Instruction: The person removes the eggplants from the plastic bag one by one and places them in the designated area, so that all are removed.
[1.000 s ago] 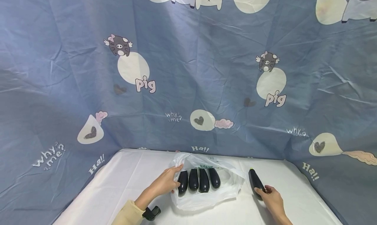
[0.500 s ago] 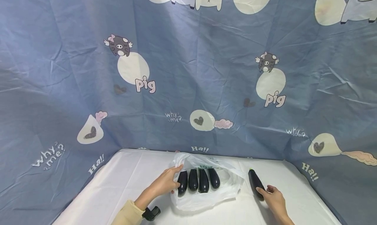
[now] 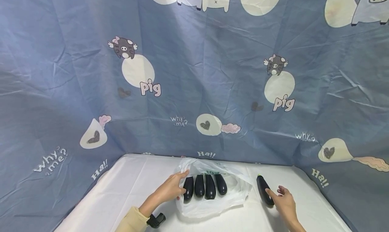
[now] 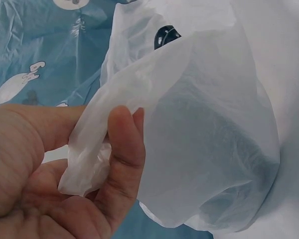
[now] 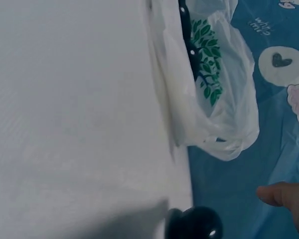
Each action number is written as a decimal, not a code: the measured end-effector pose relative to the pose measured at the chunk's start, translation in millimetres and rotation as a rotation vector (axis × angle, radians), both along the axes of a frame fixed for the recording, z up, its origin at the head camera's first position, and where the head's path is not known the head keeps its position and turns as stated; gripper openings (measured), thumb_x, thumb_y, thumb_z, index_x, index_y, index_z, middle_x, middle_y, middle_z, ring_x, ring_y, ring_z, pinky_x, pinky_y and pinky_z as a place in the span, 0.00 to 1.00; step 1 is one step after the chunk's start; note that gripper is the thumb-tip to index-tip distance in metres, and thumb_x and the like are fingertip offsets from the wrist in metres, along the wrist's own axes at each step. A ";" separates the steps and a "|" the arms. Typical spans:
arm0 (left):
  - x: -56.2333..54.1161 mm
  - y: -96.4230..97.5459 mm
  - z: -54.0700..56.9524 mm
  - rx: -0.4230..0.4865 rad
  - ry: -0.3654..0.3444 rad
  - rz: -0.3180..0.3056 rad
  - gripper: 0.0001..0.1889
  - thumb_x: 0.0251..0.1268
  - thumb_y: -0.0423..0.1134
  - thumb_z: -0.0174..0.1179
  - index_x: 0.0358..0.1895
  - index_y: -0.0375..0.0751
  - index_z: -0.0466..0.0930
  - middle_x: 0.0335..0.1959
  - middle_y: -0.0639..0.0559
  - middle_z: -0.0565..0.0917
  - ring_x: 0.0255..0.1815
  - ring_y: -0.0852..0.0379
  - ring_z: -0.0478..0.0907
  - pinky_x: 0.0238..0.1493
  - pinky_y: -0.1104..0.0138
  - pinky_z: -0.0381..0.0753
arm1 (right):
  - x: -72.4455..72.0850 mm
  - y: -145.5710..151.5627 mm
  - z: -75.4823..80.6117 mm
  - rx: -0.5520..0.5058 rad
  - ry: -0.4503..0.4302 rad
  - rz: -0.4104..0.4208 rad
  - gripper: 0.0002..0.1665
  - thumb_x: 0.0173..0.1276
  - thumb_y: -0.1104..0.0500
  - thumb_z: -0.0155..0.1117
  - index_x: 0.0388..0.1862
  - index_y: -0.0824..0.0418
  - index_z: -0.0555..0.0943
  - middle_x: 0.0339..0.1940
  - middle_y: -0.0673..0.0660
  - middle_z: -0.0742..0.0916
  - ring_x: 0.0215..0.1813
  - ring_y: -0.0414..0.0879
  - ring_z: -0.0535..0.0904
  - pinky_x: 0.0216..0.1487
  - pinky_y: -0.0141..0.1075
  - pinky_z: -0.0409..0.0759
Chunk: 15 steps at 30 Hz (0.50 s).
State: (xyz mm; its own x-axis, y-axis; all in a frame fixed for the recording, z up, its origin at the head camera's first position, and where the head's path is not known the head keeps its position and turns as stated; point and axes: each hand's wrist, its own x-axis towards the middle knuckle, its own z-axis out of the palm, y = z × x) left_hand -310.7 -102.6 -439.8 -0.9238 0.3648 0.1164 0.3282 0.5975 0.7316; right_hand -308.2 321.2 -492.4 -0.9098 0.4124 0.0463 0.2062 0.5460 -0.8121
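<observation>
A white plastic bag (image 3: pixel 212 208) with a green leaf print (image 5: pixel 207 62) lies mouth open on the table. Inside it, several dark eggplants (image 3: pixel 210 186) lie side by side. My left hand (image 3: pixel 171 187) holds the bag's left edge; in the left wrist view the film is pinched between thumb and curled fingers (image 4: pixel 125 149). To the right of the bag lies another eggplant (image 3: pixel 263 189) with a green tip pointing away. My right hand (image 3: pixel 285 205) is just beside it, its thumb (image 5: pixel 275 194) straight and apart from the fingers, gripping nothing.
A white cloth (image 3: pixel 143 178) covers the table. Blue fabric (image 3: pixel 194 73) printed with pigs and lettering hangs behind and at both sides. A black device (image 3: pixel 156 220) sits by the left wrist, below a pale yellow sleeve (image 3: pixel 133 220).
My right hand has loosened from the lone eggplant and shifted slightly right, its fingers lifting away. The eggplant stays on the table. My left hand keeps its hold on the bag.
</observation>
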 end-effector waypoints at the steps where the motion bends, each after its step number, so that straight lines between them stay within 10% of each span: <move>1: 0.3 0.0 -0.1 0.000 -0.001 0.000 0.39 0.55 0.24 0.62 0.73 0.35 0.59 0.71 0.26 0.59 0.13 0.52 0.77 0.13 0.68 0.75 | 0.6 -1.3 1.8 -0.004 0.010 -0.004 0.54 0.62 0.39 0.62 0.71 0.77 0.56 0.63 0.77 0.69 0.64 0.71 0.66 0.58 0.57 0.74; 15: 0.1 -0.2 -0.3 -0.002 0.006 -0.006 0.40 0.54 0.24 0.62 0.73 0.35 0.59 0.71 0.27 0.61 0.15 0.47 0.79 0.13 0.68 0.76 | 8.1 -23.9 30.3 -0.048 0.097 0.011 0.57 0.61 0.31 0.60 0.72 0.72 0.59 0.65 0.72 0.71 0.66 0.64 0.66 0.65 0.56 0.69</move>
